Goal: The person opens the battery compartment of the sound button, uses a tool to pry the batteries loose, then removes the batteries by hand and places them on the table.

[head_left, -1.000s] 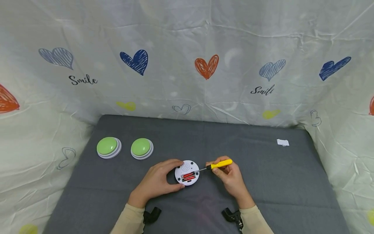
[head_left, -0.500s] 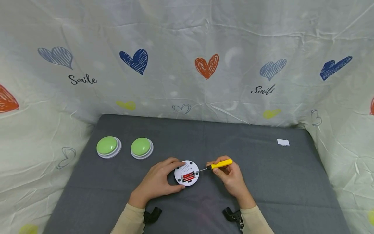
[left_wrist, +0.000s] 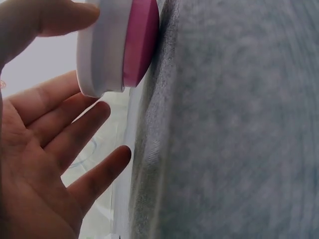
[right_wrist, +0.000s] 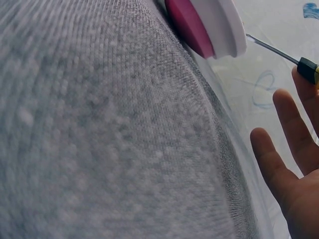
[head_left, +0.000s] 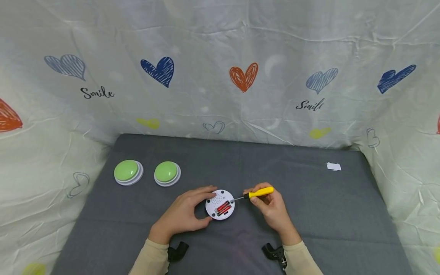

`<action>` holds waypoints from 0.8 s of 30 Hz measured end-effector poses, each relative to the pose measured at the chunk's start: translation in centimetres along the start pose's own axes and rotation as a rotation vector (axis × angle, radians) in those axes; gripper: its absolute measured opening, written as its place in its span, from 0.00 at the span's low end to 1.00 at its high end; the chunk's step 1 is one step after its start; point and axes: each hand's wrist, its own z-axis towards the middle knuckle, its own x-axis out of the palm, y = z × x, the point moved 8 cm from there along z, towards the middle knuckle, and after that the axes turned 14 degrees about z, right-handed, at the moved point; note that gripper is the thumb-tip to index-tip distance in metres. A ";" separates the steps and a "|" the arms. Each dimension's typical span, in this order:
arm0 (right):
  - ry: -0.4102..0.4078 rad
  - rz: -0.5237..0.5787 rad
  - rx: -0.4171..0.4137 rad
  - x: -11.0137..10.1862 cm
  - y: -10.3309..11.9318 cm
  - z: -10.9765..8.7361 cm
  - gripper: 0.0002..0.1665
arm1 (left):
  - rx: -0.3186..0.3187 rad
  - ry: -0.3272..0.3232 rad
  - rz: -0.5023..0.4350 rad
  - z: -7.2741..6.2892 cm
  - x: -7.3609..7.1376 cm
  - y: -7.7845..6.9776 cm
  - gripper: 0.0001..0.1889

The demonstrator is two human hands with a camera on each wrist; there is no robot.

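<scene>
A round push button [head_left: 220, 196] lies upside down on the grey cloth, its white base facing up. Its pink dome [left_wrist: 141, 45] shows underneath in the left wrist view. Red batteries [head_left: 223, 208] sit in the uncovered battery compartment. My left hand [head_left: 182, 214] holds the button by its left side, thumb at the near edge and forefinger at the far edge; the other fingers are spread. In my right hand [head_left: 271, 210], thumb and fingers pinch a screwdriver [head_left: 261, 192] with a yellow handle. Its tip is at the right part of the base, near a dark foot.
Two push buttons with green domes, one at far left [head_left: 125, 170] and one beside it [head_left: 166, 172], stand dome up. A small white flat piece [head_left: 334, 166] lies at the back right. Behind the table [head_left: 292, 172] hangs a pale curtain [head_left: 206, 46] printed with hearts.
The button has turned slightly counterclockwise, so the batteries lie at a steeper slant. My left thumb has slid a little left along the rim. The screwdriver has stayed nearly in place.
</scene>
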 end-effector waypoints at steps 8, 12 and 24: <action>0.001 0.006 0.009 0.2 0.0 0.0 0.09 | -0.017 -0.012 -0.001 0.3 0.2 0.0 0.42; -0.001 0.011 0.014 0.3 0.0 0.0 0.10 | -0.039 0.007 0.006 0.4 0.7 0.0 0.49; -0.001 -0.034 0.051 0.7 -0.1 -0.1 0.10 | -0.051 0.003 0.050 0.8 1.0 -0.3 0.47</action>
